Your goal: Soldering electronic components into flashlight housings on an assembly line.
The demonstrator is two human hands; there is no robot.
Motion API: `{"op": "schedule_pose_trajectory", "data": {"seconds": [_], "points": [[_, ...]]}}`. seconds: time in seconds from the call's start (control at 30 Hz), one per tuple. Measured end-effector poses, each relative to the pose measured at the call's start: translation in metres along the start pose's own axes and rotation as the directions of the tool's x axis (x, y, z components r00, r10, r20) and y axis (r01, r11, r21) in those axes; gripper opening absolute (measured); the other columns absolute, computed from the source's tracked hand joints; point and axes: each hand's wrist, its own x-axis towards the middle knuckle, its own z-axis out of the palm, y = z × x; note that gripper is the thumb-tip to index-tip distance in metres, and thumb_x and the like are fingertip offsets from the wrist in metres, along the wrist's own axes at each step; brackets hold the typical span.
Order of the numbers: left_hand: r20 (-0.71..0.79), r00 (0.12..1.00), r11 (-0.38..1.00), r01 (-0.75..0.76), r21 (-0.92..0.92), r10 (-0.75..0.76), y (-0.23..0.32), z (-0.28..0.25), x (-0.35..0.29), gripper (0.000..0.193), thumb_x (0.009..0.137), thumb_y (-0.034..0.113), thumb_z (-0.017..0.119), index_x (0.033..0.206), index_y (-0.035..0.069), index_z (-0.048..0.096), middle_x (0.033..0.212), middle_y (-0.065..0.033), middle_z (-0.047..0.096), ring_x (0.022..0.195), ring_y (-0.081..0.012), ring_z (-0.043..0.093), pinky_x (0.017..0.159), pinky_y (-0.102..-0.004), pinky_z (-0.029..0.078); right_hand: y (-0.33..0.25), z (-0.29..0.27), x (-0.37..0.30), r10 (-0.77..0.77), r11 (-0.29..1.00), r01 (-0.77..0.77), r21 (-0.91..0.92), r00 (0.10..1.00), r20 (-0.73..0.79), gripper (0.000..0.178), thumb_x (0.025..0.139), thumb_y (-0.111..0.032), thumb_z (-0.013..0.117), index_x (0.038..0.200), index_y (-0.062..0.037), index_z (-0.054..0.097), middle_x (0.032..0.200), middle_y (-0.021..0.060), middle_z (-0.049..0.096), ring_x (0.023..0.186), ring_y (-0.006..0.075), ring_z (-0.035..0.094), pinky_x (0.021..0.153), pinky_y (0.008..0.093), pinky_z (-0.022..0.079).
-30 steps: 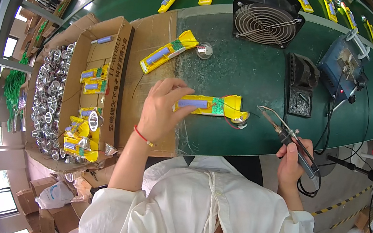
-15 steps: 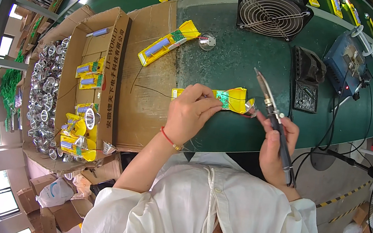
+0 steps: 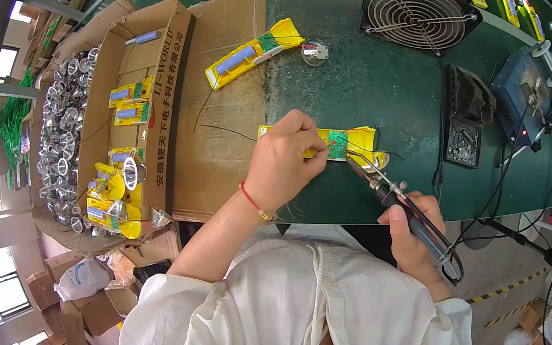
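Head view: Two hands work at a yellow casing (image 3: 362,138) on a green bench (image 3: 388,89), a soldering iron (image 3: 428,240) angled in from the right.

Watching remotely, I see the left hand (image 3: 286,160) with its fingertips bunched at the casing's middle, presumably to steady it; I cannot tell whether they clamp anything. The right hand (image 3: 409,248) is closed around the iron's handle, pen-fashion, which I judge lets the tip reach the green circuit board (image 3: 337,147) with fingers clear of the heat. A silver reflector (image 3: 382,160) sits at the casing's right end. A second casing (image 3: 219,77) lies apart, perhaps to leave working room.
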Motion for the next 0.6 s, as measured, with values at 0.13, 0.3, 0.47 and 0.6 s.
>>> {"op": "schedule_pose_trajectory", "data": {"seconds": [0.13,0.3,0.47,0.6], "points": [[0.017,0.999,0.999,-0.029,0.022,0.029,0.0005,-0.0018,0.0016,0.007,0.064,0.000,0.067,0.070,0.001,0.064,0.077,-0.0069,0.055,0.064,-0.0177,0.056,0.056,-0.0266,0.046,-0.0001,0.0034,0.0009,0.041,0.999,-0.041,0.010,0.999,-0.025,0.018,0.084,-0.013,0.057,0.086,0.0004,0.044,0.067,0.0107,0.058,0.058,0.0127,0.058,0.055,0.0253,0.049],[0.035,0.999,1.000,0.016,0.018,-0.017,0.0021,-0.0020,0.0017,0.005,0.064,0.001,0.066,0.068,0.001,0.063,0.077,-0.0070,0.055,0.066,-0.0211,0.056,0.059,-0.0298,0.047,0.0000,0.0070,0.0039,0.049,0.999,-0.048,0.015,0.999,-0.015,0.018,0.084,-0.013,0.057,0.085,0.0002,0.045,0.067,0.0109,0.058,0.057,0.0126,0.058,0.055,0.0251,0.048],[0.047,0.999,1.000,0.019,0.020,-0.020,0.0026,-0.0023,0.0041,0.005,0.064,0.004,0.066,0.066,0.002,0.063,0.078,-0.0068,0.055,0.066,-0.0236,0.057,0.058,-0.0318,0.046,-0.0001,0.0084,0.0051,0.084,0.996,-0.084,0.000,0.996,-0.026,0.018,0.084,-0.013,0.057,0.085,0.0002,0.045,0.067,0.0106,0.058,0.056,0.0125,0.057,0.055,0.0249,0.048],[0.069,0.997,1.000,0.028,0.001,-0.028,0.0020,-0.0036,0.0053,0.004,0.065,0.004,0.066,0.066,0.002,0.063,0.078,-0.0067,0.055,0.066,-0.0233,0.057,0.058,-0.0317,0.046,0.0006,0.0074,0.0053,0.058,0.998,-0.058,-0.017,0.998,-0.018,0.019,0.084,-0.014,0.057,0.086,0.0002,0.045,0.066,0.0103,0.057,0.055,0.0129,0.057,0.055,0.0250,0.048]]}}
